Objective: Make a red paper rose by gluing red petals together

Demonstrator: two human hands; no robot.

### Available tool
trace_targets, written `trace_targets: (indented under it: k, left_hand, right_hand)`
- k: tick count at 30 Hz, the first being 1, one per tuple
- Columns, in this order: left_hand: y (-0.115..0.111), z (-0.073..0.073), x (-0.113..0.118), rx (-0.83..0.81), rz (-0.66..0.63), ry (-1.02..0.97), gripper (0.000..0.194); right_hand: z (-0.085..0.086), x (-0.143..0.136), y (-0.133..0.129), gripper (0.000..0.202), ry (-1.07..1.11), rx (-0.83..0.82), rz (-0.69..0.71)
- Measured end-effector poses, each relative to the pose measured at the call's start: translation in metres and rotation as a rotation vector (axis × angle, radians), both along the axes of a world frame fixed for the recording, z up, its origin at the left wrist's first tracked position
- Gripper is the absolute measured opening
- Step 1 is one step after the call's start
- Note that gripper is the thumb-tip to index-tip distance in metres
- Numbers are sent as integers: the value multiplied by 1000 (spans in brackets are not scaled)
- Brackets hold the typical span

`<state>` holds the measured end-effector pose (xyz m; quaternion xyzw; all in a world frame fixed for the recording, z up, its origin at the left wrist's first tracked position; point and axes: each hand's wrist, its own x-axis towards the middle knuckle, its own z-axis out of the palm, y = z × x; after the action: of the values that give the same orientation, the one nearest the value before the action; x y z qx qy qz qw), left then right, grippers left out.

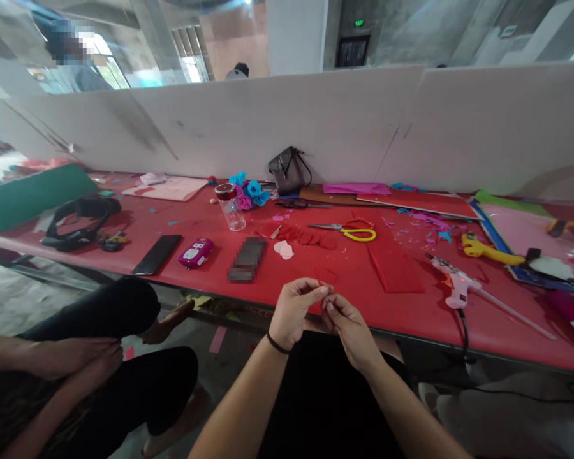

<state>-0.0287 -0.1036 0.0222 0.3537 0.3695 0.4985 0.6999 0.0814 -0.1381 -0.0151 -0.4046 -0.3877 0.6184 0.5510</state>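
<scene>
My left hand [294,310], with a black band at the wrist, pinches a small piece of thin red paper [326,276] at the table's front edge. Beside it, my right hand [349,324] has its fingers pressed together near the same piece; whatever is between them is too small to make out. Beyond my hands lie cut red paper pieces [310,237], pale pink petal shapes [284,250] and yellow-handled scissors [360,235]. A folded red sheet [396,264] rests to their right.
A pink glue gun [456,287] and a yellow tool [492,250] lie right. Left are a clear jar [231,209], a purple device [196,253] and a dark phone [157,254]. A bag [287,172] stands behind. Another person's hands [76,360] rest at far left.
</scene>
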Motion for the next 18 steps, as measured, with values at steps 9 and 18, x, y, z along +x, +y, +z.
trace_targets:
  k: [9,18]
  left_hand:
    - [15,4,5,-30,44,-101,26]
    - [62,-24,4,242,335,2,24]
  right_hand:
    - [-7,0,5,35,-127,28,-33]
    - [18,13,-16,44,-380,109,-87]
